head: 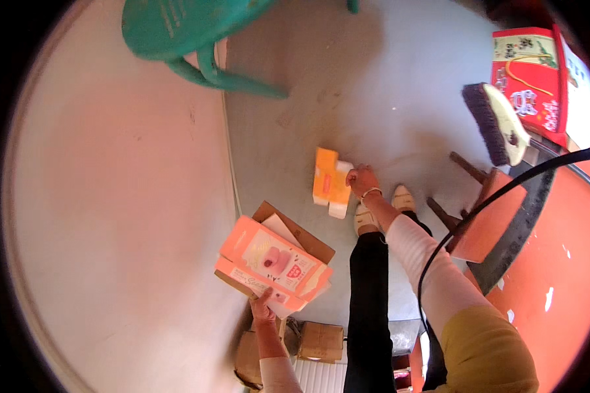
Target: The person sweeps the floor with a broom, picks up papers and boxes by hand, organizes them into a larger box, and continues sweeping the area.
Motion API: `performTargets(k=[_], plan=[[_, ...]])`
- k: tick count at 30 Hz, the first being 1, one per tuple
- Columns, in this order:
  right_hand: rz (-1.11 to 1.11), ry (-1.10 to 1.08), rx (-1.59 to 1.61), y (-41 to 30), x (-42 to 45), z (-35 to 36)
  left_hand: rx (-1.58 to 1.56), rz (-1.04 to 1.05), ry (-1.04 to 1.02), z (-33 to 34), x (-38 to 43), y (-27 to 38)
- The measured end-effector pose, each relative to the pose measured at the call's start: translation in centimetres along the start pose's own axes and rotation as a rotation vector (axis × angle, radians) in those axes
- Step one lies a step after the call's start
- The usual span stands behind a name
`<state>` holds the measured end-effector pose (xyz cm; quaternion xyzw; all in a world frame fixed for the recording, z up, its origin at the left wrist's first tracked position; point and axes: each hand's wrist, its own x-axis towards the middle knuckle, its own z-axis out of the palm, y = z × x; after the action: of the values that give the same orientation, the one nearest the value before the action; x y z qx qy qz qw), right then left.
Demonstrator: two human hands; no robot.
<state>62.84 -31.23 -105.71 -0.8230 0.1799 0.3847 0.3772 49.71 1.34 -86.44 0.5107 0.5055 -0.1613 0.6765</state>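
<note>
My left hand [264,310] grips a stack of flattened cardboard boxes by its lower edge. On top lies a pink printed box [280,260] with pictures of pastries, and a brown cardboard sheet [317,250] sticks out behind it. My right hand [363,181], with a bracelet at the wrist, is at the right edge of an orange and white flattened carton [326,182], which appears over the grey floor. Whether the fingers hold the carton or only lie beside it, I cannot tell.
A green plastic chair [196,24] is at the upper left, by the pale wall [128,196]. To the right are a broom [501,123], a small wooden stool [491,216] and a red gift bag [531,78]. A brown cardboard box [321,341] sits near my legs.
</note>
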Motion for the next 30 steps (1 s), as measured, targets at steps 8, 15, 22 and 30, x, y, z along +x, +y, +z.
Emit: performTargets(k=[8,15,22,30], plan=[[-0.049,0.4,0.113,1.5,-6.3,-7.2,-0.058,-0.047,-0.001,3.9,-3.8,2.2],[0.169,0.501,-0.001,-3.3,2.9,-6.3,0.003,0.024,0.093,6.4,-4.2,3.4],[0.106,0.26,-0.054,-3.6,4.3,-3.5,0.038,0.067,0.127,9.0,-4.0,2.8],[-0.081,0.155,1.59,-10.8,-13.6,-12.8,-0.042,0.052,-0.108,8.8,-7.0,6.7]])
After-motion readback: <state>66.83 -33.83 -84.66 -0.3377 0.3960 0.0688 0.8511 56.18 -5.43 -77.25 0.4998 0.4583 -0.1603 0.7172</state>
